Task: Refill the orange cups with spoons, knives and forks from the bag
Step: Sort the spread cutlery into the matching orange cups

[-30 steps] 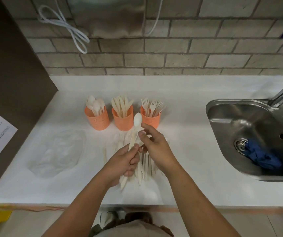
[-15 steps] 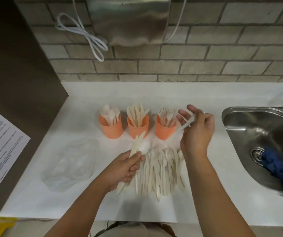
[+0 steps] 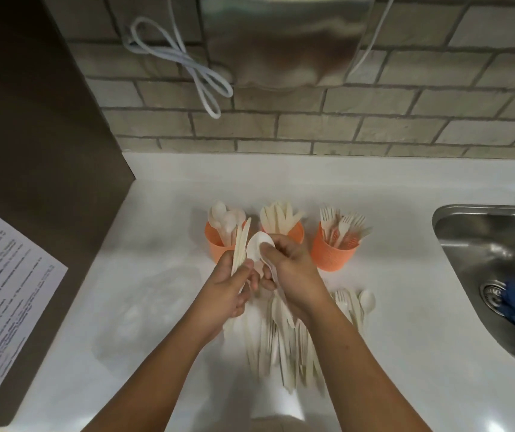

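Orange cups (image 3: 332, 254) stood in a row at centre frame, each part-filled. Just below them your left hand (image 3: 228, 291) gripped a bundle of knives (image 3: 240, 244), and your right hand (image 3: 293, 272) pinched a spoon (image 3: 257, 247) beside it. Held so close, pieces could have slipped into the wrong cup, or a knuckle could have tipped the spoon cup (image 3: 217, 241). Loose cutlery (image 3: 281, 338) lay at lower centre.
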Demonstrator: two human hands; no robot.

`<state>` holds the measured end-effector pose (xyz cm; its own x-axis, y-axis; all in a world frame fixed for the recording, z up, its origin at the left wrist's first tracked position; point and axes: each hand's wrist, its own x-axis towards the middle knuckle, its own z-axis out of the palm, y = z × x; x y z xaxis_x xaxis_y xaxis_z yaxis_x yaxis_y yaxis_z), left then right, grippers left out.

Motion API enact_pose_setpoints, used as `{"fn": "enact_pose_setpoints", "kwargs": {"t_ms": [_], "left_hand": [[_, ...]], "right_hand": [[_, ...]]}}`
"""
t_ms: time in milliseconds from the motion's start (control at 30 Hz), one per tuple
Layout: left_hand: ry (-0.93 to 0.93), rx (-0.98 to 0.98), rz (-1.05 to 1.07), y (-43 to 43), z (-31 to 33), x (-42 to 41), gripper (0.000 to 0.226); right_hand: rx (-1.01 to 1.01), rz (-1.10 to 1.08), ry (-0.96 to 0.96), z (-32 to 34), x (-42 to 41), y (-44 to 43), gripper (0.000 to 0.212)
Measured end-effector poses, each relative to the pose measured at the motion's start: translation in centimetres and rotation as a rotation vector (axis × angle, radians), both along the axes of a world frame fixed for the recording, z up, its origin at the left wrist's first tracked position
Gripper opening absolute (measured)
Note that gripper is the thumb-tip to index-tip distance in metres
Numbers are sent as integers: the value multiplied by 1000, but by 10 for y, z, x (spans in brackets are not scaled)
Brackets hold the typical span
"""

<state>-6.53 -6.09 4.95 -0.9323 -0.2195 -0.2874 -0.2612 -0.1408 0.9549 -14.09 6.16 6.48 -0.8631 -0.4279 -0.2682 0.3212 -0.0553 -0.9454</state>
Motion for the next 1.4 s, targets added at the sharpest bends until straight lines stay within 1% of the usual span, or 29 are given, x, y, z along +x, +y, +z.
{"fn": "enact_pose_setpoints", "kwargs": {"t_ms": [100,167,267,367,500,633,733,867,933,1000,1067,1133,1200,1267,1333,1367,1400], "left_hand": [[1,-27,-2,-10,-4,-2,21],[-2,-33,19,-15,-10,-2,22],[-22,-68,51,-23,-20,0,21],[-83,-106,65,-30,-27,4,16],[-141,-68,123,-39,-32,10,16],[-155,-48,146,-50,-30,11,17],[-154,5,164,-54,-26,10,19],[-154,88,178,-58,-25,11,23],[-148,138,188,-59,-24,11,23],[-140,182,187,-60,-23,10,22],[-120,228,183,-60,-22,10,21],[-94,275,172,-59,-20,9,21],[-73,298,140,-57,-18,8,21],[-59,291,100,-55,-16,7,24],[-55,281,67,-52,-15,6,27],[-58,277,47,-50,-14,6,29],[-68,275,21,-48,-13,7,32]], "right_hand": [[80,-23,120,1,-4,-14,16],[129,-113,187,3,-8,-23,16],[140,-280,275,9,-23,-35,19],[178,-353,419,16,-39,-51,23],[103,-424,528,21,-57,-76,21],[72,-411,579,17,-63,-97,22],[91,-352,581,7,-63,-108,24],[147,-303,574,-6,-57,-113,33],[201,-298,645,-8,-51,-111,41],[275,-290,767,-9,-48,-108,48],[350,-310,863,-6,-45,-102,47],[391,-340,906,-2,-38,-94,39],[382,-292,866,-2,-31,-83,29],[400,-114,713,-3,-24,-72,19],[433,100,591,-6,-13,-61,21],[419,150,542,-9,-8,-55,23],[383,155,491,-11,-4,-50,22]]}}
